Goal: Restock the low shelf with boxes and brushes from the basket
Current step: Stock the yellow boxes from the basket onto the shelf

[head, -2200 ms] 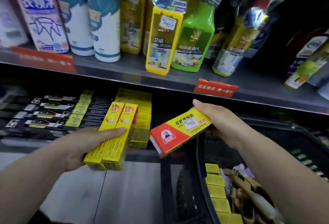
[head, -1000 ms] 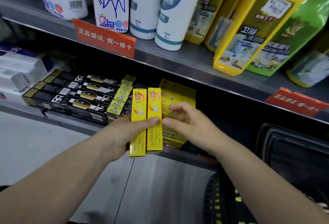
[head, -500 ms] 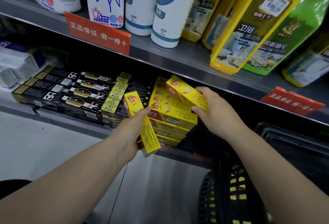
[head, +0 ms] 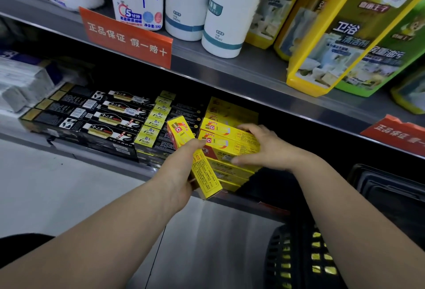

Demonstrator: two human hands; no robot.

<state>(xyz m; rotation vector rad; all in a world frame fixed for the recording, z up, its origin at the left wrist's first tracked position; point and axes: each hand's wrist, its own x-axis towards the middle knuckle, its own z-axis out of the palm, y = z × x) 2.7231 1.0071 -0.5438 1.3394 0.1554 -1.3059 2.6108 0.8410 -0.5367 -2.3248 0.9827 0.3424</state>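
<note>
On the low shelf, the right hand grips the top of the yellow stack. Just left, the left hand holds 1 tilted yellow box. The black basket sits near right on the pale floor.

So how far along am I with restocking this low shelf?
The yellow stack on the low shelf is partly built. Right hand grips its top boxes; left hand holds another yellow box. Remaining: yellow items showing through the basket.
</note>
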